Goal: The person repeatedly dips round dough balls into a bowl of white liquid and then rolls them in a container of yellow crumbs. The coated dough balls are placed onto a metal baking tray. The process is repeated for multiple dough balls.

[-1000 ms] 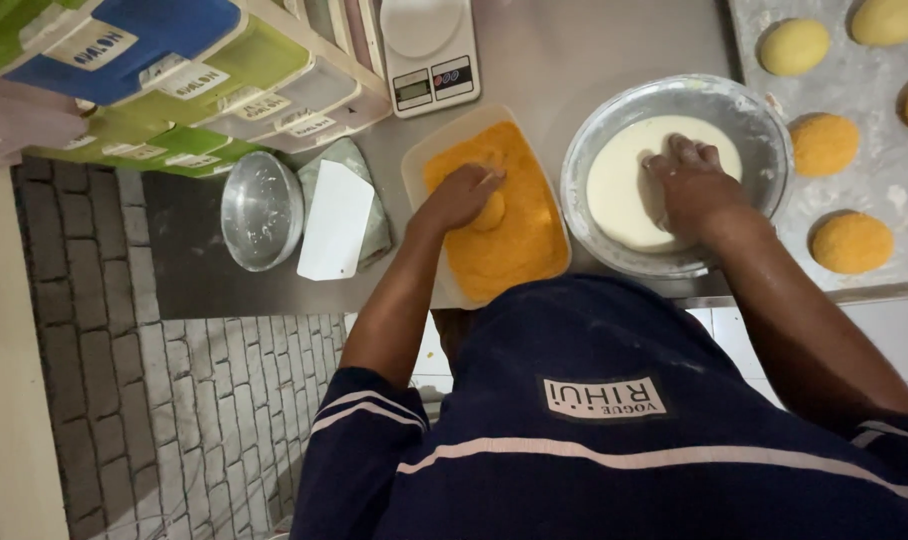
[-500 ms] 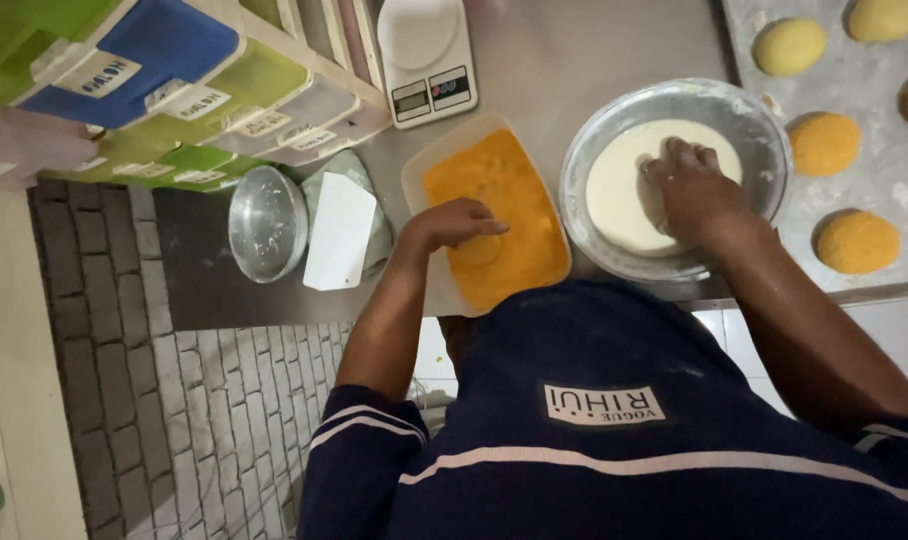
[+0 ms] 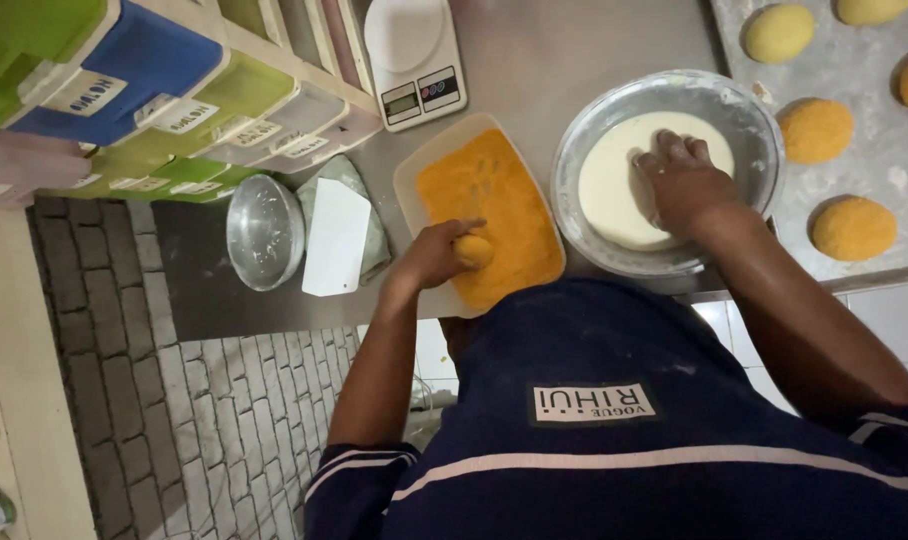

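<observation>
the left hand (image 3: 434, 255) cups a small round crumb-coated dough ball (image 3: 473, 250), fingers curled around it, at the lower edge of the shallow white tray of orange breadcrumbs (image 3: 414, 170), centre of frame. the ball looks light, soft and easily dented; the coating likely sheds, so a loose grip from the sides suits it. the right hand (image 3: 686, 185) rests, fingers spread, in the round metal bowl of white batter (image 3: 754, 120), right of the tray; it appears to grasp nothing.
</observation>
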